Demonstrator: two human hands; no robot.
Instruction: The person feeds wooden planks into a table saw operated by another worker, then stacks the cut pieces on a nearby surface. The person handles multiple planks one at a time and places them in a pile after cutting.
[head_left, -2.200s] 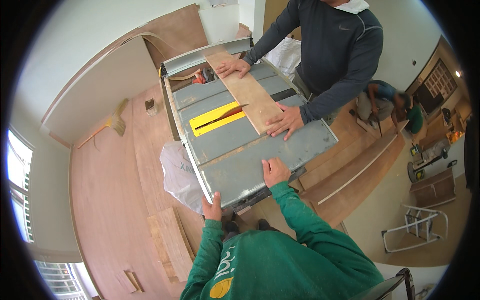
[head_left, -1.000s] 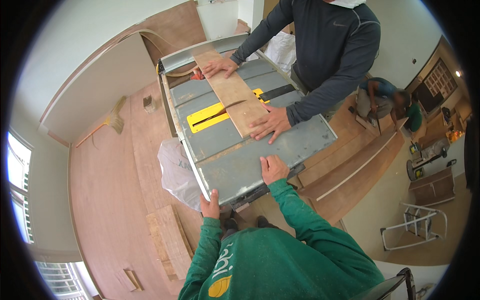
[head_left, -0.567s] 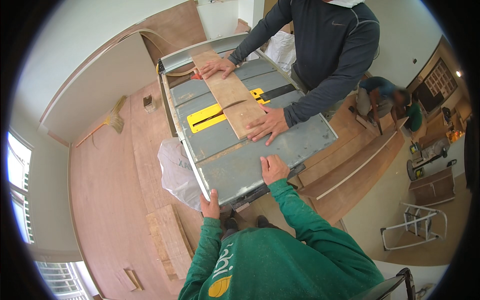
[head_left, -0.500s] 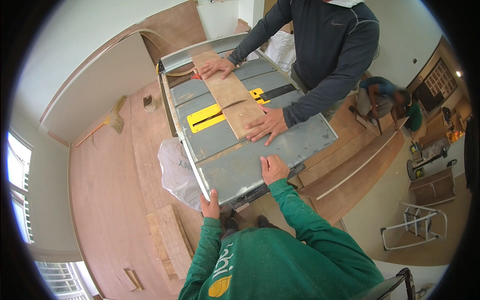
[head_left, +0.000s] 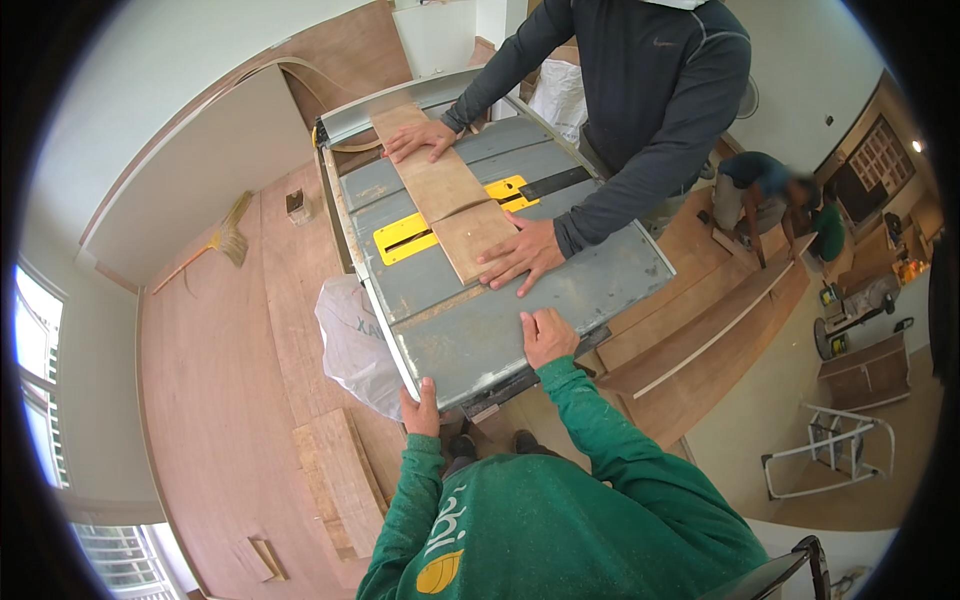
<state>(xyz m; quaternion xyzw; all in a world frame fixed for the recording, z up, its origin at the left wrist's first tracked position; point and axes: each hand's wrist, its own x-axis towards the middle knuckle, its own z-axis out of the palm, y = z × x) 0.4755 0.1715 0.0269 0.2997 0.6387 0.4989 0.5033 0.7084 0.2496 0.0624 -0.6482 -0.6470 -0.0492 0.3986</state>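
Observation:
Both of my hands are on a grey table saw at its near edge. My left hand is closed round the near left corner, thumb on top. My right hand grips the near edge farther right, its fingers curled. Across the saw top lies a plywood strip, crossing the yellow throat plate. A dark curved cut line runs across the strip over the plate. A co-worker's hands press flat on it, one hand near its far end, the other near its close end.
The co-worker in a dark shirt stands at the saw's far right. A white sack hangs at its left side. On the floor are a broom and plywood pieces. Other people crouch beside long boards; a step stool lies right.
The co-worker's hands and the plywood strip have slid slightly to the left across the saw, and the cut line reaches farther across the strip. My hands have stayed in place.

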